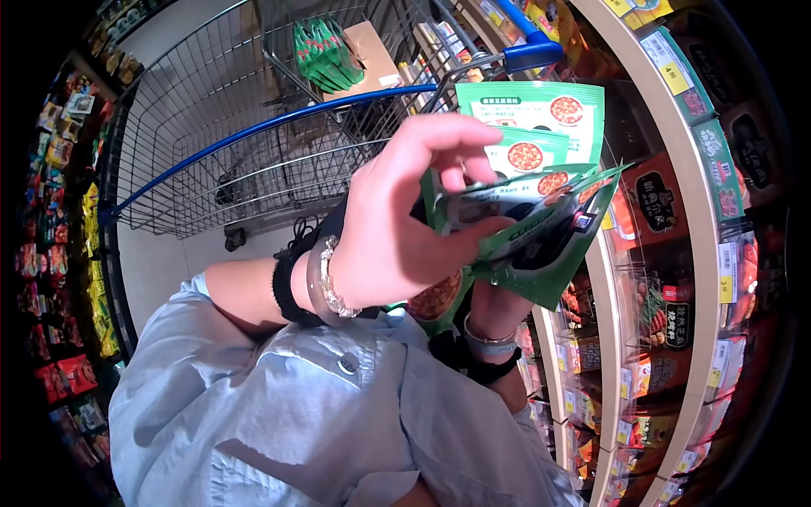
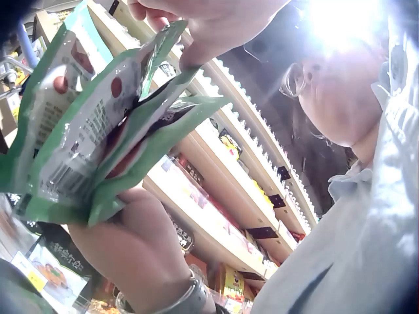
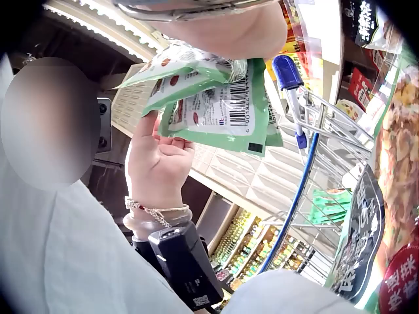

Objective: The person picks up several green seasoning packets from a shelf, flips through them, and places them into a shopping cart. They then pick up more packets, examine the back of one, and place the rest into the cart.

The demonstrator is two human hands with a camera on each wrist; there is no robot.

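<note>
1. While the right hand (image 1: pixel 498 308) holds up a fan of green packets (image 1: pixel 541 279) from their lower ends, the left hand (image 1: pixel 393 224) pinches one near its upper edge, with its thumb and bent fingers only slightly parted.
2. Most of the right hand's fingers are hidden behind the packets, so how tightly they close cannot be told.
3. The fan is in front of the person's chest, between the shopping cart and the shelving on the right; the packets overlap at different angles, and several show printed backs with pictures of red food.
4. From the head camera, the left hand covers part of the fan, and the front packets block the ones behind.
5. Beyond the hands is a wire shopping cart (image 1: pixel 182 160), its blue handle (image 1: pixel 279 139) running across behind the left hand.
6. Inside the cart, a bundle of similar green pouches (image 1: pixel 325 55) lies beside brown cardboard (image 1: pixel 372 63).
7. Close on the right, shelving (image 1: pixel 705 253) curves past with price tags (image 1: pixel 726 275) and packaged foods.
8. Over on the far left, another display (image 1: pixel 59 253) carries colourful packs, some bright yellow (image 1: pixel 97 304).
9. A bracelet (image 1: pixel 329 279) circles the left wrist, above a black device (image 3: pixel 183 261) strapped there.
</note>
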